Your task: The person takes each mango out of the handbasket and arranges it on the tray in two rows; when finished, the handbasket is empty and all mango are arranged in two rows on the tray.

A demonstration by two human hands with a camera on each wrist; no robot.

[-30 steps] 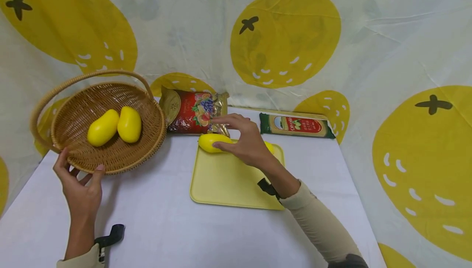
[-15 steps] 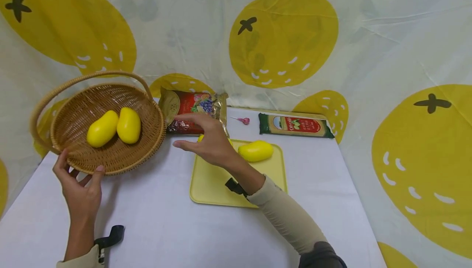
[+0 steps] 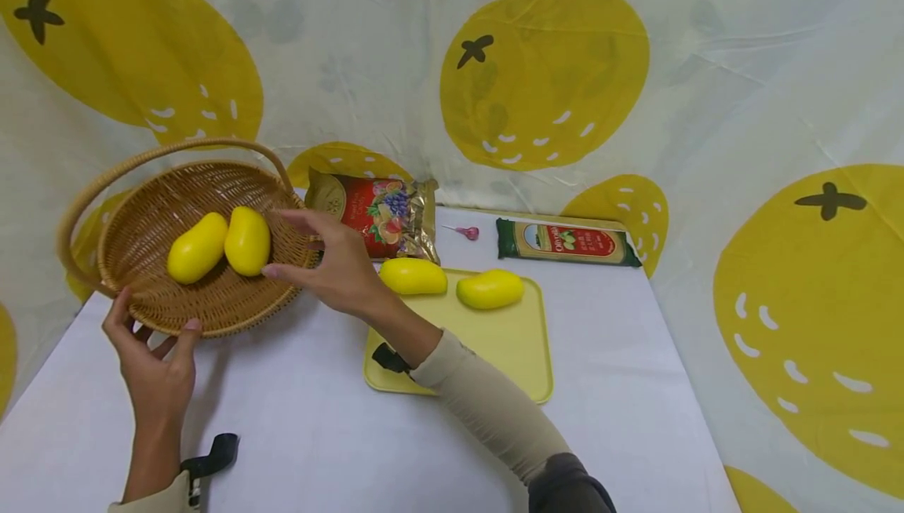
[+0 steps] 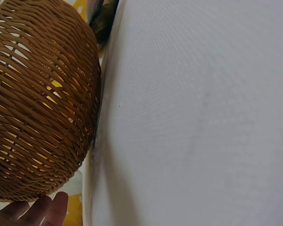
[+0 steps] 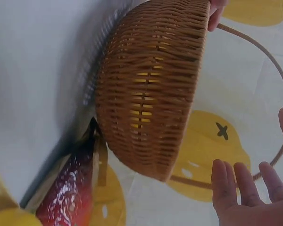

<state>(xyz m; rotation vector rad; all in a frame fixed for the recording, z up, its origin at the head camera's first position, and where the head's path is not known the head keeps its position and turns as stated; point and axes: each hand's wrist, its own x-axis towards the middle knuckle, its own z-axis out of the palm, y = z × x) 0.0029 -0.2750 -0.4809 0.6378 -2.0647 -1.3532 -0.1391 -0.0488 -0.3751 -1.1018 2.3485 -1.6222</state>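
My left hand (image 3: 157,364) holds the near left rim of a brown wicker basket (image 3: 233,311), thumb at the rim and fingers reaching under it. The basket tilts toward me, its handle arched above. Two yellow mangoes lie inside: a left mango (image 3: 196,249) and a right mango (image 3: 248,241). Over the basket's right rim, my right hand (image 3: 339,268) has thumb and fingers spread beside the right mango, holding nothing. In the right wrist view its fingers (image 5: 247,183) are extended, and the basket's weave (image 5: 151,84) fills the middle. The left wrist view shows the basket's underside (image 4: 42,99).
A yellow tray (image 3: 504,352) bears two more mangoes, one left (image 3: 413,276) and one right (image 3: 490,289). Behind stand a red and gold fruit-print bag (image 3: 384,211), a small pink object (image 3: 467,232) and a green-ended Olivoilà packet (image 3: 568,241). A fruit-patterned cloth (image 3: 544,78) hangs behind.
My right hand has moved left from above the tray to the basket's right side, uncovering both tray mangoes and the small pink object. The left hand and basket have barely moved.
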